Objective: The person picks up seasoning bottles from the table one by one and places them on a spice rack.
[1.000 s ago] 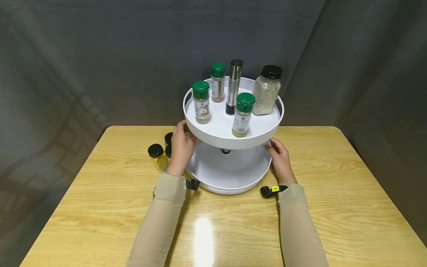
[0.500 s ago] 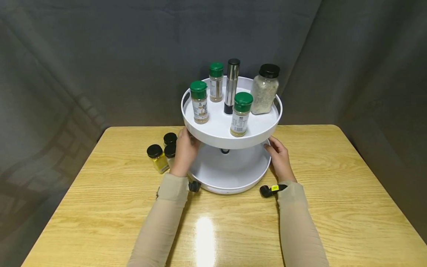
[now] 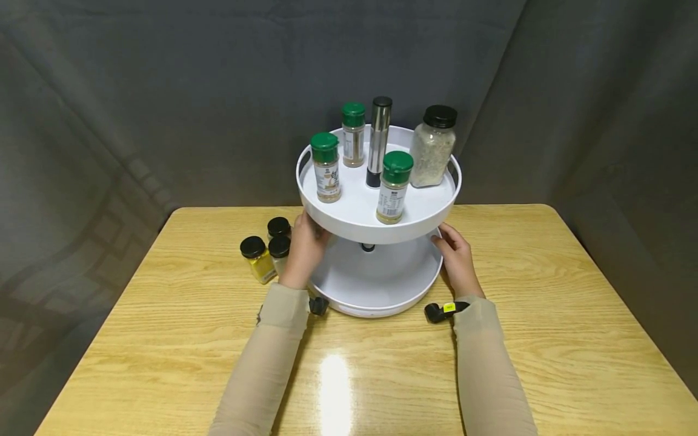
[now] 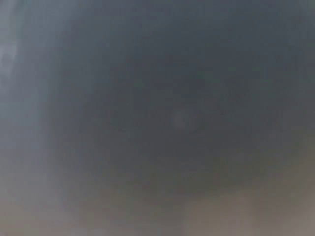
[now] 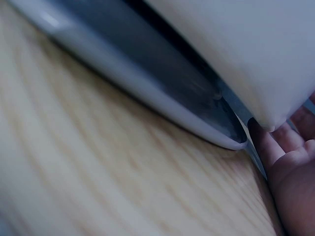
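Note:
A white two-tier round tray (image 3: 360, 227) stands on the table in the head view, with a steel-coloured post (image 3: 379, 136) rising through its upper tier. At the left side, beneath the upper tier, my left hand (image 3: 306, 248) grips the tray near the lower rim; its fingertips are hidden. My right hand (image 3: 457, 257) holds the lower rim on the right, thumb inside it. On the upper tier stand three green-capped spice shakers, the front shaker (image 3: 391, 197), left shaker (image 3: 327, 178) and back shaker (image 3: 353, 142), plus a larger black-lidded jar (image 3: 432, 154) of pale contents.
Left of the tray, beside my left hand, three small black-lidded jars stand close together: a yellow jar (image 3: 262, 266), a pale jar (image 3: 280, 254) and a partly hidden jar (image 3: 279, 227). The wooden table (image 3: 382, 375) meets a grey curtain behind. The left wrist view is blurred.
My left hand has shifted right and slightly down, further under the upper tier, uncovering more of the small jars. The upper tier has moved slightly left. My right hand keeps its place.

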Action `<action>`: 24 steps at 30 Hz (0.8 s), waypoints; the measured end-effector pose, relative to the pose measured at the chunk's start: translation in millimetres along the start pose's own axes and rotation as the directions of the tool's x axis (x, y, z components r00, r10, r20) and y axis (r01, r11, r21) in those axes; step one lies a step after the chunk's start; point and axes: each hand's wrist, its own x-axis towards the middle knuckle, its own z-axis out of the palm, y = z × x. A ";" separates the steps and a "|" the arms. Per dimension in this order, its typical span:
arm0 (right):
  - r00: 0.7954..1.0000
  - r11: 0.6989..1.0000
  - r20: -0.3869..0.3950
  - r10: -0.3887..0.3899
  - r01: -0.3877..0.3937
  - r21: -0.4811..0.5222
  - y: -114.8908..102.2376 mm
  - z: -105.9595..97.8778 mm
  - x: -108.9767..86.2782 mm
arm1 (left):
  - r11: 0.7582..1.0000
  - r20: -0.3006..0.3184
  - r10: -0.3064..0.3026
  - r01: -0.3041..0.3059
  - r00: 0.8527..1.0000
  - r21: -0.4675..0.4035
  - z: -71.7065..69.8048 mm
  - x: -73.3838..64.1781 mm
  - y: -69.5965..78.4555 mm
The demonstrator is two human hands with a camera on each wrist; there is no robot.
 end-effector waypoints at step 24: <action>1.000 1.000 -0.015 -0.007 0.006 -0.026 -0.9 -0.5 0.0 | 0.999 0.005 0.020 -0.020 1.000 -0.036 1.7 -2.0 1.3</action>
